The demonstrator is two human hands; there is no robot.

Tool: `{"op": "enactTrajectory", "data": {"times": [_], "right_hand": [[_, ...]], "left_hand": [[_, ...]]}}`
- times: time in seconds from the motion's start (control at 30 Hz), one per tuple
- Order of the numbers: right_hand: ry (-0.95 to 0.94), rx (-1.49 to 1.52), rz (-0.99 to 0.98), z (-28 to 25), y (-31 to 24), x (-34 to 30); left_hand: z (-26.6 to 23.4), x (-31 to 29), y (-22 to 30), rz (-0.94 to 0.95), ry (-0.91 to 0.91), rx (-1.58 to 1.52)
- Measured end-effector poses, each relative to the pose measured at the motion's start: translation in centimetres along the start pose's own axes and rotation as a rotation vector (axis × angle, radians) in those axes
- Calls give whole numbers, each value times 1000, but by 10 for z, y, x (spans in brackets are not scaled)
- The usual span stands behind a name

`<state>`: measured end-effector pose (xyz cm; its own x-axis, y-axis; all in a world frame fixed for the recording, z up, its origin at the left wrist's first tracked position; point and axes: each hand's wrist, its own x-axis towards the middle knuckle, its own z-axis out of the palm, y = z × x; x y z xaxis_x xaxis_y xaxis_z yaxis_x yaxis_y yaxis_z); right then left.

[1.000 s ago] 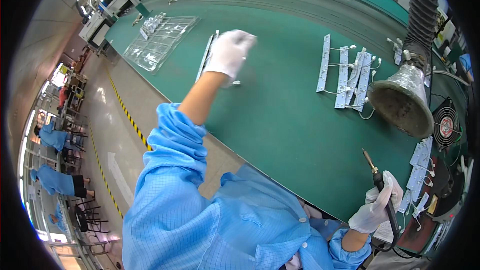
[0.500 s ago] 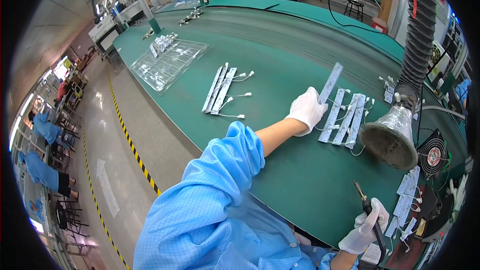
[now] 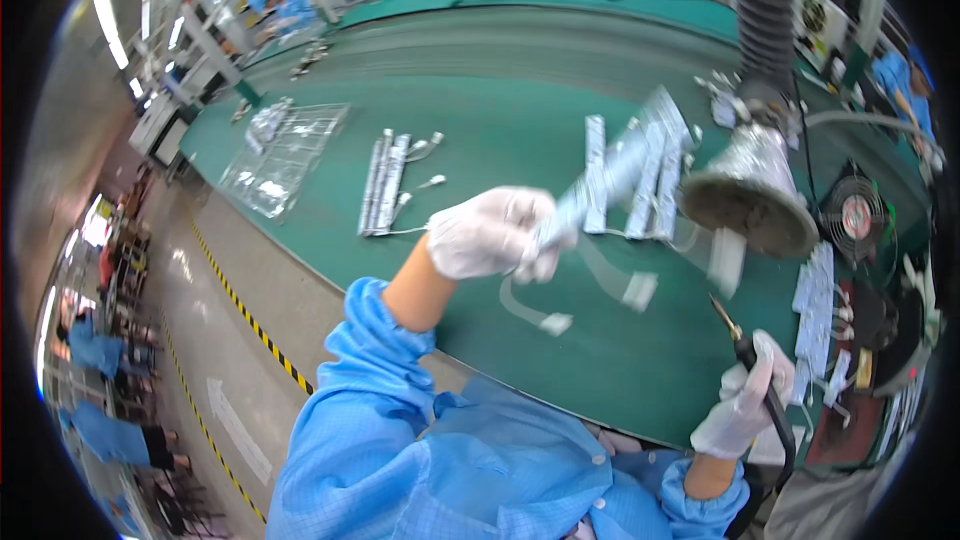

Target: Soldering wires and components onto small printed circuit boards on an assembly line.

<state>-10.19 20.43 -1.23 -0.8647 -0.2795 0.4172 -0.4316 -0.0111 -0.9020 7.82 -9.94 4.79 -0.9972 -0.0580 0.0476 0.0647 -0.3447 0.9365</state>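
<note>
My left hand (image 3: 490, 235), in a white glove, is closed on the near end of a pale blue circuit board strip (image 3: 610, 178). The strip is tilted over the mat and blurred by motion; wires with white connectors (image 3: 640, 291) dangle from it. Behind it lie several similar strips (image 3: 595, 165), partly covered by the held one. At the lower right my gloved right hand (image 3: 745, 400) grips a soldering iron (image 3: 744, 348) by its black handle, its tip pointing up and left, apart from the strip. Farther left on the mat lies another group of strips (image 3: 385, 185) with wires.
A metallic fume hood (image 3: 755, 195) on a ribbed black duct hangs right of the strips. Beside it stand a round fan (image 3: 857, 215) and a column of boards (image 3: 814, 310). A clear plastic tray (image 3: 285, 160) lies far left on the green bench. Other people work beyond.
My left hand has brought the strip toward me and to the left, away from the row, and its wires swing. My right hand keeps hold of the soldering iron. The view has shifted.
</note>
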Motion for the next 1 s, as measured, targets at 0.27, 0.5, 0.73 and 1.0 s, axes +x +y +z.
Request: {"op": "enactTrajectory", "data": {"times": [0.27, 0.5, 0.73, 1.0], "right_hand": [[131, -57, -111, 10, -5, 7], [-253, -62, -213, -2, -9, 0], [-346, -150, -583, 8, -3, 9], [-378, -100, -341, 6, -9, -1]], "left_hand": [[63, 47, -31, -484, 10, 643], [85, 70, -75, -146, 200, 1014], [87, 65, -95, 63, 240, 1106], [94, 63, -94, 56, 251, 1144]]}}
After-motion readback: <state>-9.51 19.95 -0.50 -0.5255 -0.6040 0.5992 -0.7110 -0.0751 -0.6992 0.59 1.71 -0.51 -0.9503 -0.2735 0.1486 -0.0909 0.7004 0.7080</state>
